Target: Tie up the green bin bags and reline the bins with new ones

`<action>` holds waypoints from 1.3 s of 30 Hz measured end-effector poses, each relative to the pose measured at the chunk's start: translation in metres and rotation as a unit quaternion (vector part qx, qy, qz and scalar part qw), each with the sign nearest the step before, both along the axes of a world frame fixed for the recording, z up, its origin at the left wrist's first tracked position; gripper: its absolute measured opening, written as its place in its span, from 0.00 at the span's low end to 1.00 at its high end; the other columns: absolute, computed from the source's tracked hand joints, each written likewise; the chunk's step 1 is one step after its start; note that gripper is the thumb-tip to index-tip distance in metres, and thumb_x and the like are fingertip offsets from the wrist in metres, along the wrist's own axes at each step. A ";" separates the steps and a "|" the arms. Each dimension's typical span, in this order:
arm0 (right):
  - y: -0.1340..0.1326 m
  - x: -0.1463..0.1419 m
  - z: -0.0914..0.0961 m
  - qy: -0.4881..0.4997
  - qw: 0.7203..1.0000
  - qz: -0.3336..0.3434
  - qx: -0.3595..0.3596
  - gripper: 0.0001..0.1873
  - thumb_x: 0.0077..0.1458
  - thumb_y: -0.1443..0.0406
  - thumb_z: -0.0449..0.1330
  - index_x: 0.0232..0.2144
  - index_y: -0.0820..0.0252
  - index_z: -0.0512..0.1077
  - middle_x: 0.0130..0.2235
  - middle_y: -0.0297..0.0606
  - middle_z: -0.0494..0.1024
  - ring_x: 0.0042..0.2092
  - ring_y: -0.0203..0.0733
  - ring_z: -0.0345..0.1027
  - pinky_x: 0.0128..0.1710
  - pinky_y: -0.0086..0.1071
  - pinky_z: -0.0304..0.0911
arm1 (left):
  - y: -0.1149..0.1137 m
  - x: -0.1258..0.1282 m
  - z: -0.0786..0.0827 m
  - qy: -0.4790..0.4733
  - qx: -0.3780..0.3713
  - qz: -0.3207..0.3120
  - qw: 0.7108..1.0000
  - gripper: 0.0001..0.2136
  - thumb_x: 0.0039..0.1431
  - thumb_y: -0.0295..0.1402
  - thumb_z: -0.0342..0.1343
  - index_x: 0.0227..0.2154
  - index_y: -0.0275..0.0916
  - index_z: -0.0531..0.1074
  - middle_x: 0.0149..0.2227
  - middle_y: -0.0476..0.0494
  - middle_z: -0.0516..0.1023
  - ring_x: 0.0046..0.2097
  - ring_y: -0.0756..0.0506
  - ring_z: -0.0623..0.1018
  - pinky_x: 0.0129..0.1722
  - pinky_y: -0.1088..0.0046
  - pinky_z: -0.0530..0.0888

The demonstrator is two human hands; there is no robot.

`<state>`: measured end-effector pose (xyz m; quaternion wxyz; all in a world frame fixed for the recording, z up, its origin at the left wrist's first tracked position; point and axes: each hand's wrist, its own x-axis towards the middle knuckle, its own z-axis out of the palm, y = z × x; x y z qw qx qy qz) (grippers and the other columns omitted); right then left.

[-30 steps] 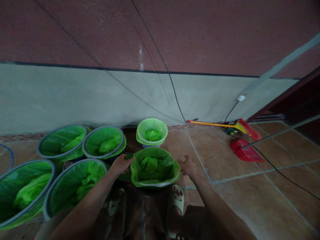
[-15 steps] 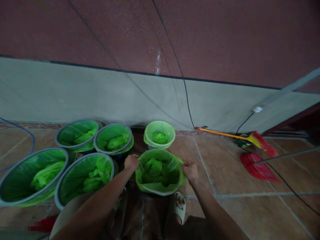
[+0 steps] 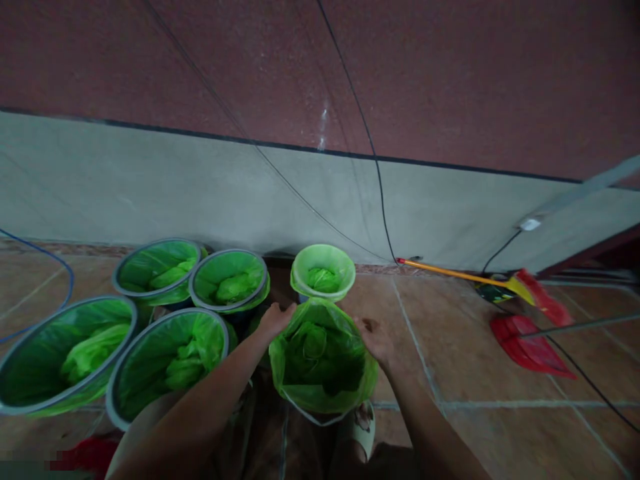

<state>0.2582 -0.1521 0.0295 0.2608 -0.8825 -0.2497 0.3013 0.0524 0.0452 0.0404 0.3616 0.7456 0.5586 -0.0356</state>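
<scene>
Between my legs stands a small bin lined with a green plastic bag [image 3: 325,393], with a crumpled green bundle [image 3: 313,340] inside. A thin pale handle hangs at its near side. My left hand [image 3: 276,321] is closed at the liner's upper left edge, and my right hand [image 3: 375,340] is closed at its upper right edge; the fingertips are partly hidden. Just beyond, near the wall, is another small lined bin [image 3: 323,251] with a green bundle in it.
Several larger bins with grey rims [image 3: 227,253] and green liners stand at left, by a blue hose [image 3: 70,283]. A broom with an orange handle [image 3: 440,270] and a red dustpan [image 3: 530,347] lie at right. A black cable [image 3: 377,173] runs down the wall.
Both hands have drawn inward along the liner's edge. Its far edge now stands up in a peak, and the pale handle shows lower at the front. The view has shifted slightly left.
</scene>
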 end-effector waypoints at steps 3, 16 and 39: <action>0.012 -0.007 -0.001 -0.068 0.993 0.077 -0.058 0.16 0.60 0.59 0.55 0.40 0.63 0.79 0.42 0.48 0.82 0.45 0.47 0.76 0.44 0.33 0.65 | -0.002 0.003 -0.001 -0.002 0.010 -0.061 0.998 0.14 0.59 0.35 0.53 0.35 0.30 0.79 0.40 0.32 0.82 0.46 0.38 0.80 0.41 0.71 0.71; -0.011 0.022 0.005 -0.041 0.996 -0.038 0.065 0.18 0.49 0.67 0.56 0.42 0.60 0.79 0.42 0.41 0.83 0.41 0.45 0.77 0.39 0.31 0.68 | 0.005 -0.010 0.012 0.017 0.137 0.003 0.990 0.15 0.59 0.27 0.50 0.49 0.33 0.71 0.47 0.37 0.78 0.49 0.43 0.78 0.47 0.73 0.70; -0.032 0.003 0.038 -0.040 0.961 0.202 -0.184 0.19 0.51 0.57 0.64 0.41 0.66 0.76 0.41 0.51 0.80 0.44 0.51 0.75 0.42 0.36 0.67 | -0.019 -0.021 0.009 0.102 0.051 -0.130 0.985 0.25 0.60 0.52 0.49 0.46 0.33 0.74 0.48 0.32 0.80 0.50 0.37 0.79 0.44 0.70 0.73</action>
